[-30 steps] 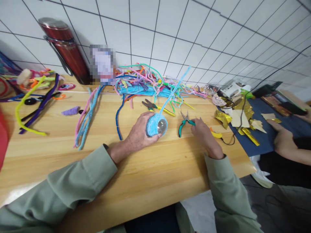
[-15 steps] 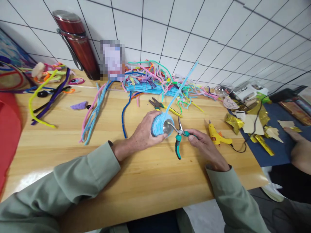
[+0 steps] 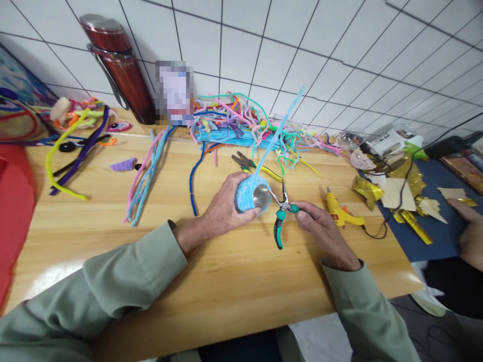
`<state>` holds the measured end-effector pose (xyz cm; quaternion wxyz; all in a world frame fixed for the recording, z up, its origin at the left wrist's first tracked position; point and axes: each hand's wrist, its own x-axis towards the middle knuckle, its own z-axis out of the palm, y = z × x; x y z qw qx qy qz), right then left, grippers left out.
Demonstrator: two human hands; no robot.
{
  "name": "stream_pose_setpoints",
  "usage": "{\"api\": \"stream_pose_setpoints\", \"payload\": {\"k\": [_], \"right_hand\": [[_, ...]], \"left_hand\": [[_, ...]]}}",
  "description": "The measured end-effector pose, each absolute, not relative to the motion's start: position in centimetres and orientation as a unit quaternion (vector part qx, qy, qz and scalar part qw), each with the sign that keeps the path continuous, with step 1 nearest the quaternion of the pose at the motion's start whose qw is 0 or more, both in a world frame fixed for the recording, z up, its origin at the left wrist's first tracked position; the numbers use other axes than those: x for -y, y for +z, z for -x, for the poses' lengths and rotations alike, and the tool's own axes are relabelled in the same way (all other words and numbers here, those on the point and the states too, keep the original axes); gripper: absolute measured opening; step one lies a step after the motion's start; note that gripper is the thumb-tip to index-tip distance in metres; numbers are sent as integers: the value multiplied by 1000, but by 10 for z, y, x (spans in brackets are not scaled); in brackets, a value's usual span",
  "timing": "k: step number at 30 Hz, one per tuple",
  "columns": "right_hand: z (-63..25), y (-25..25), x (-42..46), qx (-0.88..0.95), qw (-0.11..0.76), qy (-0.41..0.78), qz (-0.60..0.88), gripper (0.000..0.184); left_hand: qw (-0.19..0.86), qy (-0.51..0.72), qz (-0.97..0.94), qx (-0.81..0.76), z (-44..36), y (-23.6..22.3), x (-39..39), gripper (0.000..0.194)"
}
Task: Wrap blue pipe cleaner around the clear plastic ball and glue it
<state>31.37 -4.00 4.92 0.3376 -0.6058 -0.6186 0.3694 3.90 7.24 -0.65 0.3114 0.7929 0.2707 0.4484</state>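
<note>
My left hand (image 3: 222,208) is wrapped round a small rounded object wound with light-blue pipe cleaner (image 3: 247,195). Its bare end, shiny and grey, faces right, and a long blue pipe-cleaner tail (image 3: 277,136) sticks up from its top. In my right hand (image 3: 322,226) is one teal handle of a pair of long-nose pliers (image 3: 286,206). The jaws are spread, with one tip close to the wound object's end; whether it touches I cannot tell. The other handle points down, outside my fingers.
Behind my hands lie yellow-handled pliers (image 3: 245,162) and a heap of pipe cleaners (image 3: 234,134). A yellow glue gun (image 3: 341,211) with a cord is at right. Further left stands a red flask (image 3: 123,70). Another person's hand (image 3: 471,234) rests among gold scraps (image 3: 417,229).
My right hand and the pliers have shifted slightly to the right, drawing the jaw back from the wound object's end. My left hand keeps its hold. The camera view has turned a little.
</note>
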Motion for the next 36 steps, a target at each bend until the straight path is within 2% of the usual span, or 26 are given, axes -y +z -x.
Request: {"api": "stream_pose_setpoints", "payload": {"k": [7, 16, 26, 36], "right_hand": [[-312, 50, 38, 605, 347, 377, 609, 55], [-310, 53, 36, 622, 336, 373, 601, 47], [-310, 55, 42, 600, 361, 360, 616, 50], [-308, 60, 38, 635, 322, 361, 602, 50]], "left_hand": [[307, 451, -795, -266, -39, -8, -73, 80], [309, 447, -799, -257, -38, -6, -73, 80], [275, 454, -809, -252, -38, -8, -73, 81], [248, 463, -817, -238, -38, -9, -73, 83]]}}
